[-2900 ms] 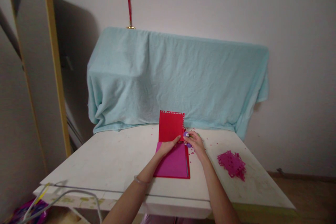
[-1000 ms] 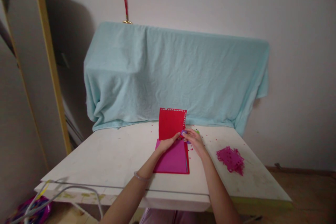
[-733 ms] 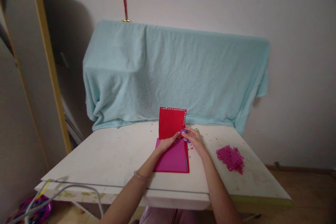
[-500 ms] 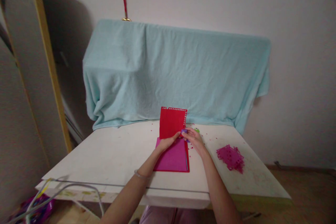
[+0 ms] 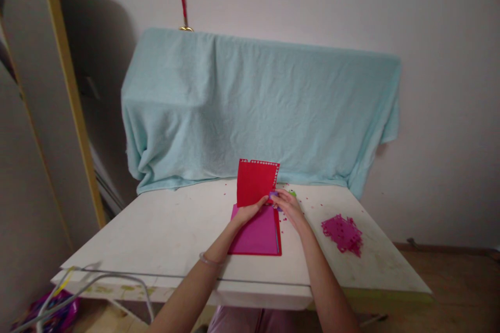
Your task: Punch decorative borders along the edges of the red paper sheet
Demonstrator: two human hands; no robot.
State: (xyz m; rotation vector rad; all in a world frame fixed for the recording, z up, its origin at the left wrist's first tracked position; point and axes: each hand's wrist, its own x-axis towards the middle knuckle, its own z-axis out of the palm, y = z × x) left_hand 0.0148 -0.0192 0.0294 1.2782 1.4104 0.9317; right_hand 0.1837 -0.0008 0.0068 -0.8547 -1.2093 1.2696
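Note:
A red sheet [image 5: 255, 182] stands upright, with rows of small holes along its top and right edges. My left hand [image 5: 250, 211] pinches its lower edge. At the sheet's lower right corner, my right hand [image 5: 288, 205] grips a small purple punch [image 5: 273, 195]. Beneath my hands lies a magenta sheet [image 5: 255, 234] on a red one, with a thin dark stick along its right side. A green object [image 5: 292, 194] shows partly behind my right hand.
On the white table [image 5: 156, 234], punched magenta scraps [image 5: 342, 234] lie in a pile at the right, and tiny red bits are scattered about. A light blue cloth [image 5: 265, 109] hangs behind. Grey cables [image 5: 117, 276] loop at the front left.

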